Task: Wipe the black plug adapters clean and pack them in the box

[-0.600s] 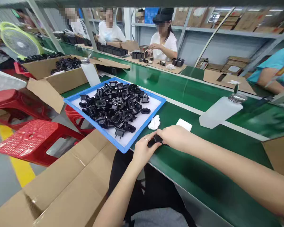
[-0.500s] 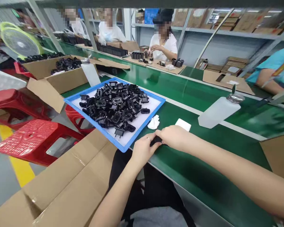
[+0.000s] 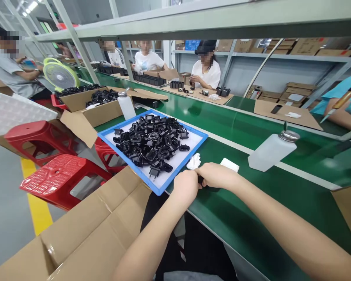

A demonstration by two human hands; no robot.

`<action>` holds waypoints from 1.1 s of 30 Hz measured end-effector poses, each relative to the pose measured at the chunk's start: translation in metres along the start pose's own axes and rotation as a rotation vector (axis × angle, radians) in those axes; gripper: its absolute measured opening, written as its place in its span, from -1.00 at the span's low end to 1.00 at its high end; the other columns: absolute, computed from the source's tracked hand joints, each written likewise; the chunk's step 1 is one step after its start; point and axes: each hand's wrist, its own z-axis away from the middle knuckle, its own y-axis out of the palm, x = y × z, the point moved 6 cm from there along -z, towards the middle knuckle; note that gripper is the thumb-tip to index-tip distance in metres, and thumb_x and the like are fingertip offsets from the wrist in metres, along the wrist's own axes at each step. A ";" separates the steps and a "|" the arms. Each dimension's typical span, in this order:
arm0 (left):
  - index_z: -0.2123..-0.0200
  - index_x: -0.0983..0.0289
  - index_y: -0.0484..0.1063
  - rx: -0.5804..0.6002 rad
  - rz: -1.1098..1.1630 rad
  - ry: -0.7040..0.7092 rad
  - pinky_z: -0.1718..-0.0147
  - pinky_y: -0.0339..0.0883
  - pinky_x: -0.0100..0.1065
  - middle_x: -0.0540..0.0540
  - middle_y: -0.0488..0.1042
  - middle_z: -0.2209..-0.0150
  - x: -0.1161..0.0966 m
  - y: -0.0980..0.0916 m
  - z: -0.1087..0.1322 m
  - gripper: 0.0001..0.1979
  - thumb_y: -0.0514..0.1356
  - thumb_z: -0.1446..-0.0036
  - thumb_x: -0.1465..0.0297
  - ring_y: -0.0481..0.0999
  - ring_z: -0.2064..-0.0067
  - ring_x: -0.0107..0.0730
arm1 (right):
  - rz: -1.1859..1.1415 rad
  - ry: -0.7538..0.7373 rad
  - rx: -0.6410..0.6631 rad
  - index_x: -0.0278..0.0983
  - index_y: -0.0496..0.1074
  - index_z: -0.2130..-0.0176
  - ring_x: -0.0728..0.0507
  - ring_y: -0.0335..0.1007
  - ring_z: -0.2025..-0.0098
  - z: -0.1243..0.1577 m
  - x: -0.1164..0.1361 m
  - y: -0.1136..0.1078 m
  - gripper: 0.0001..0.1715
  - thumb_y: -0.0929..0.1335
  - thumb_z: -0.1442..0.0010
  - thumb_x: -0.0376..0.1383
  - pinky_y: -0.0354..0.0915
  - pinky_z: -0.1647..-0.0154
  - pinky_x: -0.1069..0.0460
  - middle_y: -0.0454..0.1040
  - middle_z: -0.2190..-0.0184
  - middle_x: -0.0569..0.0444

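My left hand (image 3: pixel 186 185) and my right hand (image 3: pixel 215 174) meet over the near edge of the green bench. Both are closed around a small black plastic part (image 3: pixel 200 179), mostly hidden by the fingers, so its exact kind does not show. Just left of them, a blue-rimmed tray (image 3: pixel 156 190) bears a heap of black plastic plug housings (image 3: pixel 152 136), some with two metal pins. A crumpled white tissue (image 3: pixel 194 161) lies beyond my fingers. Behind my right hand is a white pad (image 3: pixel 229 164).
A white pump bottle (image 3: pixel 270 153) stands to the right, another (image 3: pixel 126 106) behind the tray. An open carton (image 3: pixel 102 116) holds more black parts. Red stools (image 3: pixel 55 175) and a large cardboard box (image 3: pixel 105 218) are at left. Co-workers sit across the bench; a shelf beam (image 3: pixel 193 23) crosses above.
The view has tilted upward, showing more of the shelf and another person at left. My left hand has turned, its back now facing up and its fingers curled tighter around the black part.
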 end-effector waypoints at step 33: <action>0.37 0.26 0.29 -0.649 0.616 0.275 0.31 0.27 -0.43 0.05 0.40 0.37 0.025 0.033 0.066 -0.88 0.00 0.00 0.48 0.37 0.28 -0.48 | -0.493 -0.089 -0.429 -0.29 0.27 0.29 0.01 0.19 0.42 -0.099 -0.063 -0.031 -0.79 0.29 0.03 -0.33 0.09 0.44 0.16 0.30 0.47 0.16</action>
